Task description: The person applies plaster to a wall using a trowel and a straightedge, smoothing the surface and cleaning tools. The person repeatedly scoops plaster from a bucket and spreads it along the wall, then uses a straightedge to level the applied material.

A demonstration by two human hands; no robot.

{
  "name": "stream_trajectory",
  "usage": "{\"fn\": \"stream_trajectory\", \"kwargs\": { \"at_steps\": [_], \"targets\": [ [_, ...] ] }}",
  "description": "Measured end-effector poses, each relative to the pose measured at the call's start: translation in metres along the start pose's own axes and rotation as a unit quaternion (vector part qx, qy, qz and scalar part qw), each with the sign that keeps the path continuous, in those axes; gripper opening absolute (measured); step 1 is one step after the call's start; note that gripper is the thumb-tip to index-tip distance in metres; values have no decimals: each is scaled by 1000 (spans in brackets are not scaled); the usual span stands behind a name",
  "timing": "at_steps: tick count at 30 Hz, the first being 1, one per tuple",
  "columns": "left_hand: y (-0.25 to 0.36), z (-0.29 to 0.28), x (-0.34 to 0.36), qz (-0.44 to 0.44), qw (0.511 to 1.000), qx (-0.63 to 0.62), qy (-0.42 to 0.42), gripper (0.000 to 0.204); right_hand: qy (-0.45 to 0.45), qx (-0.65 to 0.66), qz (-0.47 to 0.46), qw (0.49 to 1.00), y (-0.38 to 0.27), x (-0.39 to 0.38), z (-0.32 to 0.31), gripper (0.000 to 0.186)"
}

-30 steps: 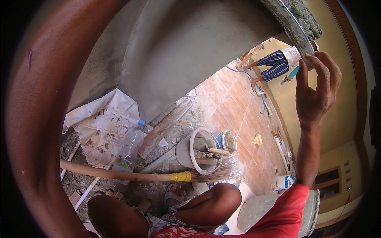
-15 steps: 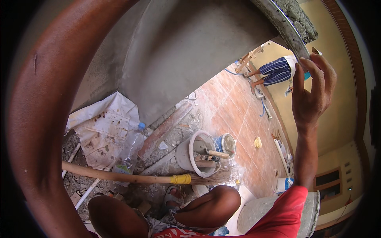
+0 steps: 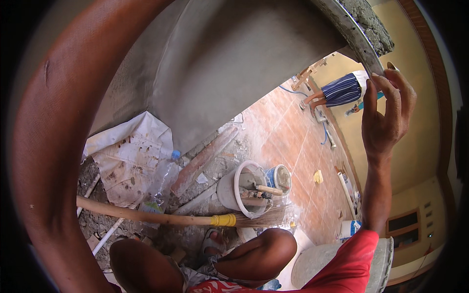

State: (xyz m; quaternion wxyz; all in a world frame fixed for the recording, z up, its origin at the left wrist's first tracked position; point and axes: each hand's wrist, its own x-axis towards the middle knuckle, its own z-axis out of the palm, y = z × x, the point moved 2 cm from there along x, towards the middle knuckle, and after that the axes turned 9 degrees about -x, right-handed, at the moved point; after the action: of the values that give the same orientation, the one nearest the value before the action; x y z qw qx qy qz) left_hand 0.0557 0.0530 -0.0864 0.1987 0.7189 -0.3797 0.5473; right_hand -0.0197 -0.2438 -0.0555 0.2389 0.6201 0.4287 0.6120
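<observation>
My right hand [image 3: 388,115] is raised at the right, its fingertips closed on the lower end of a long metal strip [image 3: 359,40] with small holes along it. The strip runs up out of the top of the view, against the edge of a smooth grey plastered slab [image 3: 229,63]. Rough wet mortar [image 3: 369,27] lies along the strip's outer side. Up the left side stretches my left forearm; its hand is beyond the upper edge, so what it holds is hidden.
Below stand a pail [image 3: 234,190] with trowels, a smaller bucket [image 3: 282,179] and a broom [image 3: 146,216] lying across rubble. A stained sheet [image 3: 124,161] and a plastic bottle [image 3: 166,178] lie left. A large tub [image 3: 312,263] is by my right elbow. Another person [image 3: 339,92] stands on the tiles.
My right hand and the strip's end have shifted very slightly down and right. The other person's legs and arm have moved a little.
</observation>
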Motion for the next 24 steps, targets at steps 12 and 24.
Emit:
{"fn": "stream_trajectory", "kwargs": {
  "at_steps": [12,24],
  "targets": [
    [3,-2,2,0,1000,-4,7,19,-5,10,4,1000,1,0,0,23],
    [-1,0,2,-31,999,32,-9,19,2,10,15,1000,0,-1,1,21]
  ]
}}
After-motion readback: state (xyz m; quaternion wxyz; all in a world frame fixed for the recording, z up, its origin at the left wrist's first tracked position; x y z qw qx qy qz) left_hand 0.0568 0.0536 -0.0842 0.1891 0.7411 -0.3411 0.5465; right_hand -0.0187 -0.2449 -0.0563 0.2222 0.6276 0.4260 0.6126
